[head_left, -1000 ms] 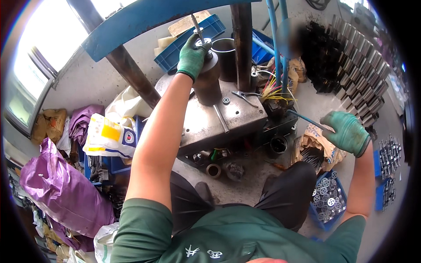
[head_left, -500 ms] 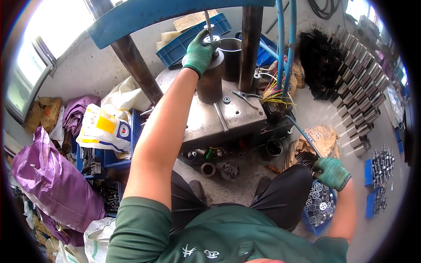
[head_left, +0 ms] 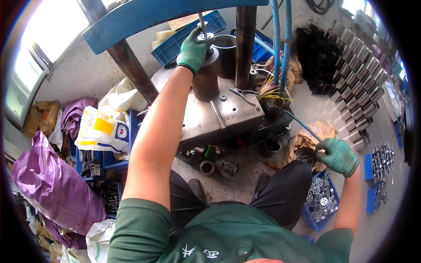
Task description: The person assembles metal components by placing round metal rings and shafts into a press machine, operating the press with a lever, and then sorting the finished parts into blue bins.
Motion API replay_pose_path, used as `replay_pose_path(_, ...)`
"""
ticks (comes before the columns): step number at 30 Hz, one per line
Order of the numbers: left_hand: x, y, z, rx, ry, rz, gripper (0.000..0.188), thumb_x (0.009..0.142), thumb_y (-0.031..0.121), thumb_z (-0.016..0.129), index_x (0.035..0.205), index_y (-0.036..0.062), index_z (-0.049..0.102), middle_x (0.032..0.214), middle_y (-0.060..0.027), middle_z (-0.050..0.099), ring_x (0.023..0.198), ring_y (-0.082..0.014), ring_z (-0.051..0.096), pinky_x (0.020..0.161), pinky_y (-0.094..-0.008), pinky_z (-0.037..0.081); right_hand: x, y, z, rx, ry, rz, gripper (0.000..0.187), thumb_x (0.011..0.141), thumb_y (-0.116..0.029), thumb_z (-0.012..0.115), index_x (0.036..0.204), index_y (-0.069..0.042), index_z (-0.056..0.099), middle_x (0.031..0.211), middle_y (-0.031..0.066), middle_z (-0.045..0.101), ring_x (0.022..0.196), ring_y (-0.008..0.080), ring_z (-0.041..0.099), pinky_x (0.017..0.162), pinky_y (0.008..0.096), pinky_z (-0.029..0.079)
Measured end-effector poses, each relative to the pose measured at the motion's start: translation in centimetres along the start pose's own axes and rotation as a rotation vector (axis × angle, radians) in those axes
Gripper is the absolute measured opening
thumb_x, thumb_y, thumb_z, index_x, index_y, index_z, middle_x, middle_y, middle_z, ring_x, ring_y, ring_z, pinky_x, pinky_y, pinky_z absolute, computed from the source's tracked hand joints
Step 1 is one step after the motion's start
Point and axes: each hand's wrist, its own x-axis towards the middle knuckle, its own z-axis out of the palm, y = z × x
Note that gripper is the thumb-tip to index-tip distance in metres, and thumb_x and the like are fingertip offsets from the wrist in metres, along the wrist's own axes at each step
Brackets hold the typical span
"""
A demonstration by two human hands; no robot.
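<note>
My left hand [head_left: 194, 51], in a green glove, is closed around a metal shaft with a spoked disc [head_left: 205, 36] at its top. This shaft stands upright over a thick steel cylinder [head_left: 205, 81] on the press table, beneath the blue crossbeam [head_left: 166, 16]. The fingers hide part of the shaft. On the right, my right hand [head_left: 338, 157], gloved in green too, is closed on the end of a thin blue lever [head_left: 302, 124]. A short metal bar [head_left: 218, 115] and a small ring [head_left: 223, 97] lie on the press table [head_left: 239, 116].
Pliers [head_left: 242, 95] and coloured wires [head_left: 271, 92] sit at the table's right side. A blue bin [head_left: 321, 224] of spoked discs stands below my right hand. Stacked metal sleeves [head_left: 357, 79] line the far right. Purple sacks [head_left: 55, 184] fill the left.
My right hand has moved farther from me, and the lever's end has swung up with it. My left hand keeps its hold at the cylinder. The whole view has shifted slightly.
</note>
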Motion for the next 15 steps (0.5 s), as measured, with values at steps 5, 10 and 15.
replay_pose_path(5,-0.2,0.4,0.3,-0.022,-0.003,-0.040,0.056,0.094,0.015,0.084,0.147,0.0187,0.064,0.077,-0.0008,0.068,0.063,-0.0079,0.061,0.061,-0.0273,0.054,-0.4,0.5,0.7,-0.084,-0.221,-0.063,0.034,0.088,-0.027,0.066,0.110,-0.004,0.079,0.106,0.0198,0.076,0.101,0.0383,0.073,0.094,0.0460,0.058)
replay_pose_path(10,-0.2,0.5,0.5,-0.079,-0.007,-0.050,0.056,0.094,0.015,0.084,0.146,0.0191,0.065,0.079,-0.0009,0.068,0.063,-0.0074,0.059,0.060,-0.0276,0.054,-0.4,1.1,0.7,0.002,-0.156,-0.026,0.035,0.087,-0.024,0.065,0.112,-0.004,0.078,0.107,0.0205,0.076,0.101,0.0386,0.073,0.094,0.0461,0.058)
replay_pose_path(15,-0.2,0.5,0.2,0.004,-0.012,-0.045,0.056,0.095,-0.002,0.078,0.146,0.0087,0.060,0.101,-0.0077,0.074,0.077,-0.0138,0.070,0.067,-0.0276,0.062,-0.6,1.3,1.4,-0.078,-0.196,-0.083,0.034,0.086,-0.022,0.064,0.111,-0.005,0.079,0.108,0.0196,0.076,0.101,0.0380,0.073,0.093,0.0463,0.058)
